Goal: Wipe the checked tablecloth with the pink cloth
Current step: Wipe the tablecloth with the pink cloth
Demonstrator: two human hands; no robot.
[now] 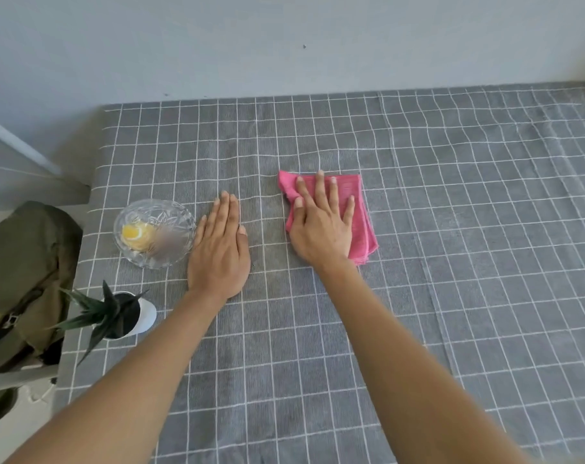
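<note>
Your pink cloth [354,209] is folded into a rough rectangle and lies flat under your right hand [321,226], its edges showing past your fingertips and to the right of your palm. The checked tablecloth [451,262], grey with thin white lines, spreads beneath both your hands, slightly rippled far right.

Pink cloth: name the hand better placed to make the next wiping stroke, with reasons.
Right. The right hand already lies flat on the pink cloth; the left hand rests bare on the checked tablecloth, beside the glass bowl.
</note>
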